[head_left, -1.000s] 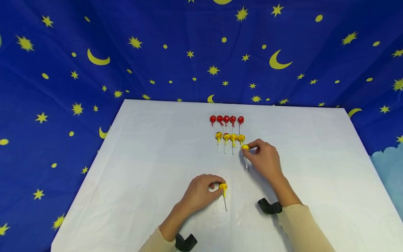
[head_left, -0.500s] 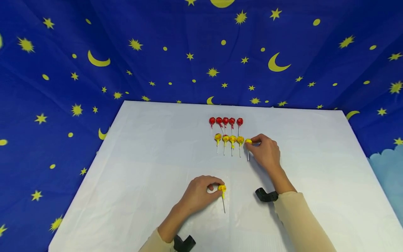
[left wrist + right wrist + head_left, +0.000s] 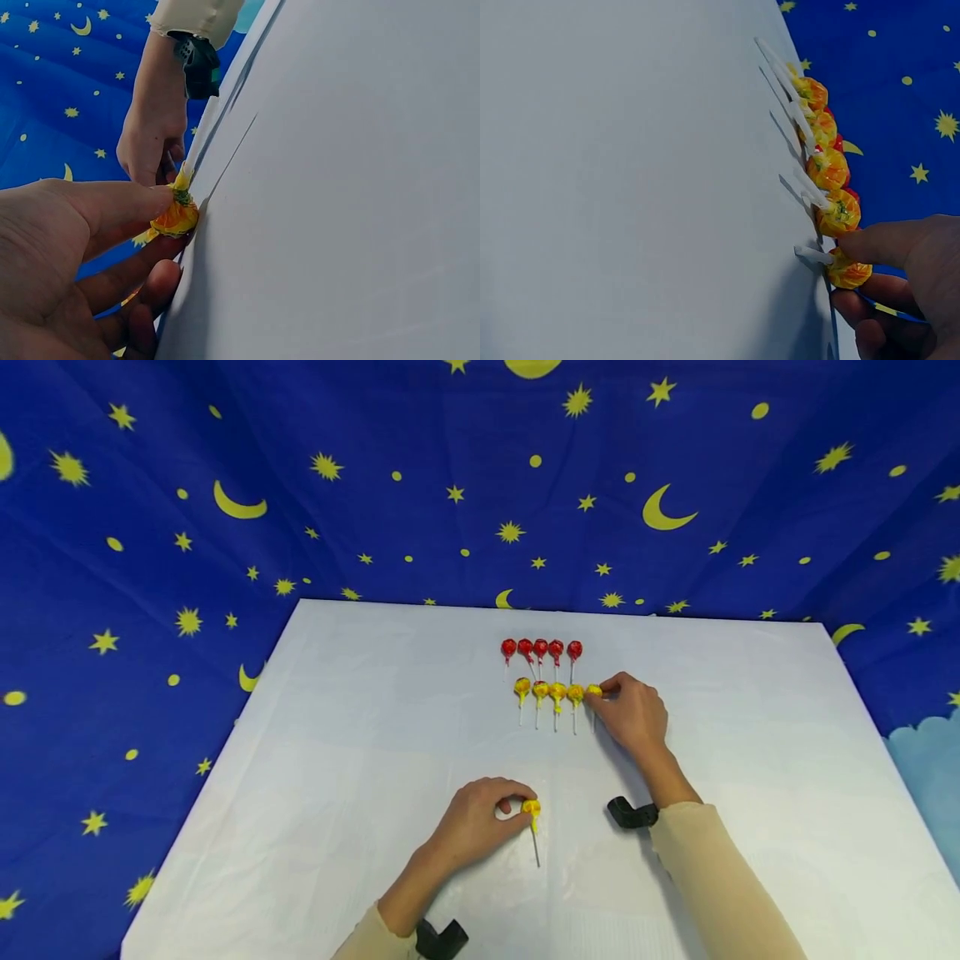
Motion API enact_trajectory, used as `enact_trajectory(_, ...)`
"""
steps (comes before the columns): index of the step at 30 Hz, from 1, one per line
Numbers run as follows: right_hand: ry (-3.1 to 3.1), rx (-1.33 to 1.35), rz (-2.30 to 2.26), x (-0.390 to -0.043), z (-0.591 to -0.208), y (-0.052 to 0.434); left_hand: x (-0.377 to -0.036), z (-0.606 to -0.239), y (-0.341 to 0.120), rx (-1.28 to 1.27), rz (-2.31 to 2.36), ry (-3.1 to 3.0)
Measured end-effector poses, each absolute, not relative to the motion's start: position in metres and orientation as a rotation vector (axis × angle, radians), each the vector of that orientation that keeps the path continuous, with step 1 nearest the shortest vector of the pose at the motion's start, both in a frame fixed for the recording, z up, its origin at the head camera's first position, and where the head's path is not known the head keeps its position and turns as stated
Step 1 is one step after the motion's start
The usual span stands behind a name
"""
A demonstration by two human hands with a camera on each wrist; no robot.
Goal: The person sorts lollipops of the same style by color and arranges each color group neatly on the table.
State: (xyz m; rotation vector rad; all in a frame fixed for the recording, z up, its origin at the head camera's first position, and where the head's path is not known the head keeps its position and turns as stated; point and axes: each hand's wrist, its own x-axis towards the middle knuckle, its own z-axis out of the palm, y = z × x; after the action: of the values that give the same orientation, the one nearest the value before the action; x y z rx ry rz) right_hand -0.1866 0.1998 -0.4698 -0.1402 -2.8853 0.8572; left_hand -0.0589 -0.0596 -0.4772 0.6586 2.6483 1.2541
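Between thumb and fingers my left hand (image 3: 480,817) pinches the head of a yellow lollipop (image 3: 177,217) near the front middle of the table; its stick points toward me. Farther back, my right hand (image 3: 634,714) pinches another yellow lollipop (image 3: 849,270) at the right end of a row of yellow lollipops (image 3: 558,691). That lollipop lies beside its neighbour, stick toward me, its head partly covered by the fingers in the head view. Behind this row lies a row of red lollipops (image 3: 541,647), sticks also pointing my way.
A white-covered table (image 3: 360,718) bears everything. Behind it and at the sides hangs a blue cloth (image 3: 420,435) with yellow moons and stars. Each wrist carries a black camera mount (image 3: 632,812), close to the tabletop.
My right hand has moved the yellow lollipop away from me and slightly right, from in front of the row to its right end. The left hand keeps its place with its lollipop.
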Motion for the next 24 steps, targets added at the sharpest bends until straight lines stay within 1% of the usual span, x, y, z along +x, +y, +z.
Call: enact_trajectory(24, -2.858, -0.113, 0.836, -0.1854, -0.4760, 0.2009, -0.0635, -0.4727, -0.0573, 0.615, 1.309, 2.613)
